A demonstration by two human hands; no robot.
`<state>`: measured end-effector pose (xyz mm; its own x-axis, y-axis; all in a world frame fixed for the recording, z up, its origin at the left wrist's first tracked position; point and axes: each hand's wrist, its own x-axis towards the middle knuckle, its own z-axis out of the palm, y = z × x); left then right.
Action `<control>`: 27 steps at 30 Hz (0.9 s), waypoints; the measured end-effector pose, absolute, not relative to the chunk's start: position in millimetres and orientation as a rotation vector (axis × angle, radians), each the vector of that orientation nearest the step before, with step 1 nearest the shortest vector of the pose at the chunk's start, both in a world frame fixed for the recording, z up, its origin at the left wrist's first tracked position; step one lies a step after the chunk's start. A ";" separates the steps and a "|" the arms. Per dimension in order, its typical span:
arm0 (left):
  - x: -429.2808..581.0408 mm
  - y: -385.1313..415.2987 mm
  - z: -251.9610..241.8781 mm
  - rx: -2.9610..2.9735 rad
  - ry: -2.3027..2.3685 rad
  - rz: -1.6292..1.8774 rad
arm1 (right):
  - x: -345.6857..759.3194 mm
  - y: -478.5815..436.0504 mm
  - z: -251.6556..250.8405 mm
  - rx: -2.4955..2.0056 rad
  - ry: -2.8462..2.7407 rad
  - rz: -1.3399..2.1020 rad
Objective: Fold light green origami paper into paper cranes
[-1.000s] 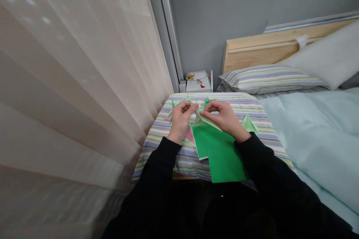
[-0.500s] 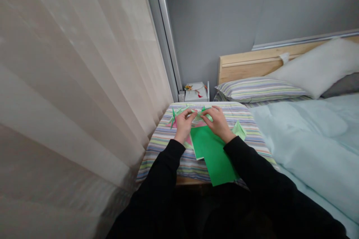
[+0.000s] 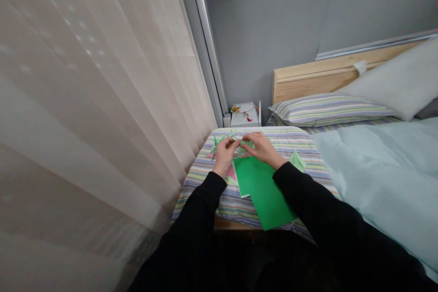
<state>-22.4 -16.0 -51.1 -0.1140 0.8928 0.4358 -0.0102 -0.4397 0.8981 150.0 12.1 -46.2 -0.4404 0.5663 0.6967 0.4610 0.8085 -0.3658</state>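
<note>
My left hand (image 3: 226, 153) and my right hand (image 3: 259, 147) meet above the far part of a table with a striped cloth (image 3: 201, 182). Fingers of both are pinched on a small piece of light green paper (image 3: 247, 145), partly hidden behind them. Below the hands lie flat sheets of dark green paper (image 3: 267, 191), overlapping at an angle. A folded green paper shape (image 3: 215, 147) with thin points stands left of my left hand. Pink paper (image 3: 232, 173) shows beside my left wrist. A folded light green paper (image 3: 297, 161) sits right of my right wrist.
A pale curtain (image 3: 137, 100) hangs along the left. Behind the table stands a small white cabinet (image 3: 244, 118) with a red-tasselled ornament on it. To the right is a bed with a light blue quilt (image 3: 379, 159), a striped pillow (image 3: 328, 109) and a wooden headboard (image 3: 301, 84).
My right hand has moved left, so its fingers now touch or nearly touch those of my left hand at the paper. The whole view has shifted slightly.
</note>
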 end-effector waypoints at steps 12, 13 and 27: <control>-41.6 2.4 -18.0 1.496 1.023 1.549 | 144.5 31.7 -21.2 -0.625 -2.018 0.760; -42.6 5.4 -14.8 1.504 1.003 1.505 | 144.3 30.9 -22.6 -0.623 -1.995 0.826; -29.8 30.3 -12.6 1.433 0.694 1.458 | 153.0 7.4 -5.7 -0.627 -1.823 0.988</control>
<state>-29.8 30.3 -12.6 0.1301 0.8937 0.4295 -0.2303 -0.3941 0.8898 153.0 7.4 -5.7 -0.4303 0.7577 0.4906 0.0028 0.5446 -0.8387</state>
